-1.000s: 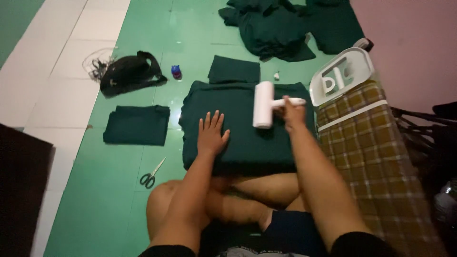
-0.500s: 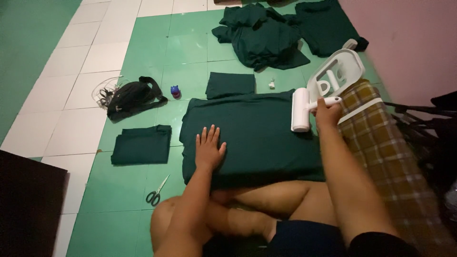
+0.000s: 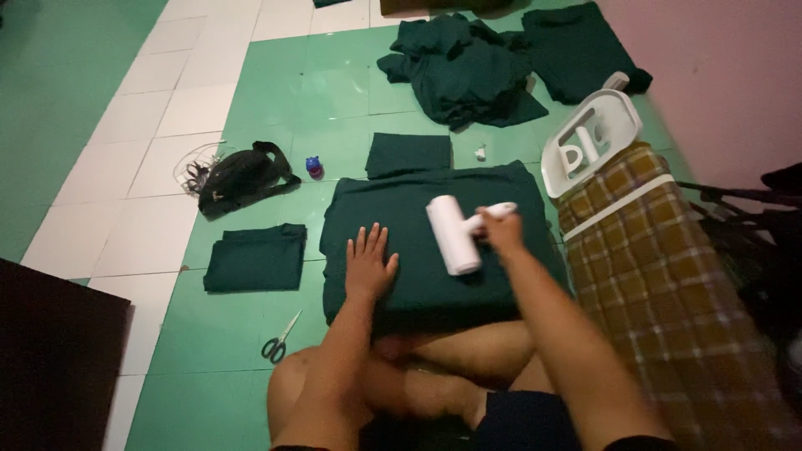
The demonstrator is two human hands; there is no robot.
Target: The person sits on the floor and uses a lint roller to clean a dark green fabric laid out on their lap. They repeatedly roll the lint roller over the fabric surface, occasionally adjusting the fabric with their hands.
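A dark green folded garment point(image 3: 418, 209) lies flat on the green tiled floor in front of my crossed legs. My left hand point(image 3: 368, 264) rests palm down on its near left part, fingers spread. My right hand point(image 3: 501, 230) grips the handle of a white lint roller point(image 3: 454, 235), whose roll lies on the middle of the garment.
A smaller folded green cloth point(image 3: 256, 257) and scissors point(image 3: 279, 338) lie to the left. A black bag point(image 3: 242, 177) and a small blue bottle point(image 3: 314, 166) sit further left. Another folded piece point(image 3: 408, 154), a heap of green clothes point(image 3: 468, 71), a white tray point(image 3: 591, 142) and a plaid cloth point(image 3: 660, 276) surround.
My right hand has brought the lint roller from the garment's far right edge back to its middle. My left hand stays pressed on the cloth.
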